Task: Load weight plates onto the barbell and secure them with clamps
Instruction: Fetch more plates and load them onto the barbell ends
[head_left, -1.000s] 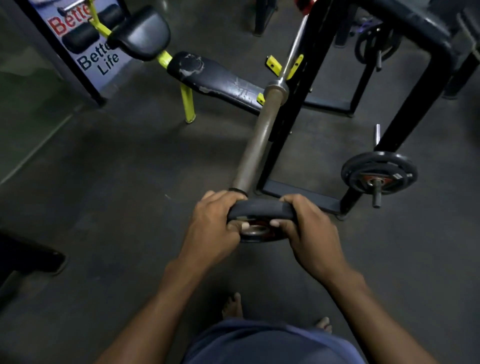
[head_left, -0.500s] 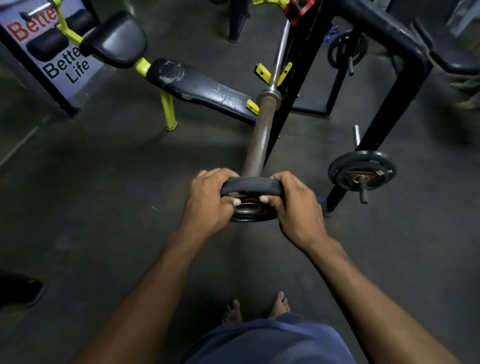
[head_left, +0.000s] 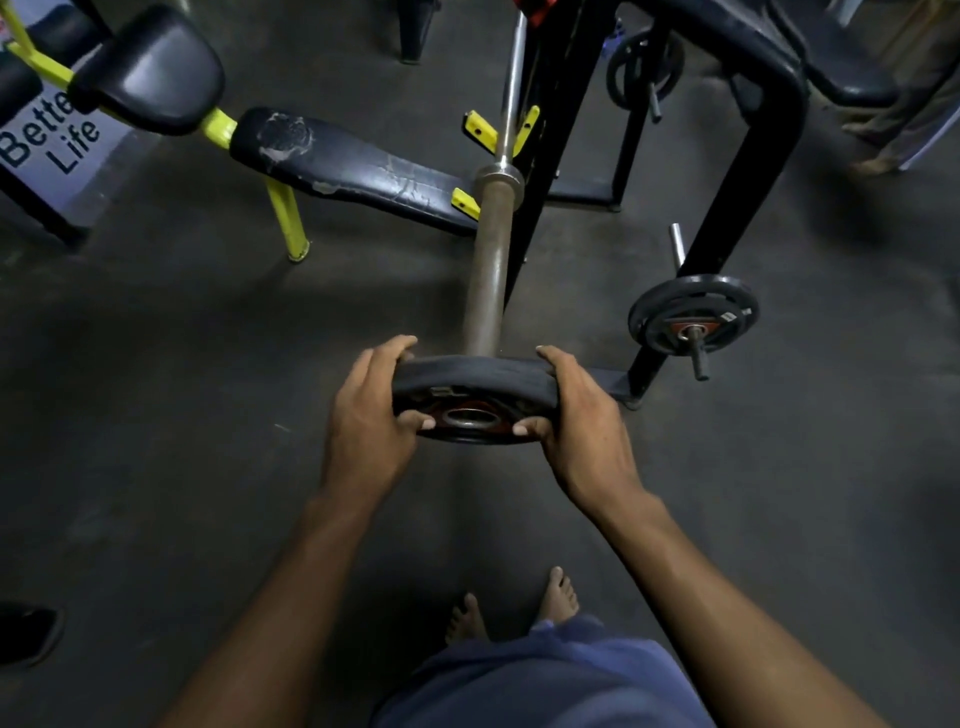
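A small black weight plate (head_left: 475, 379) with a red centre ring sits on the near end of the barbell sleeve (head_left: 488, 270). My left hand (head_left: 371, 421) grips its left rim, thumb on the near face. My right hand (head_left: 582, 421) grips the right rim the same way. The sleeve runs away from me to a steel collar (head_left: 498, 179) and the thin bar beyond. The sleeve's tip shows inside the plate's hole. No clamp is in view.
A black rack upright (head_left: 545, 135) stands right of the bar. More plates (head_left: 693, 314) hang on a peg at the right, another (head_left: 644, 62) farther back. A black and yellow bench (head_left: 343, 166) lies at the left. My bare feet (head_left: 514, 608) are on dark floor.
Both hands have pushed the plate farther along the sleeve, away from me. The sleeve's tip now shows in the plate's hole.
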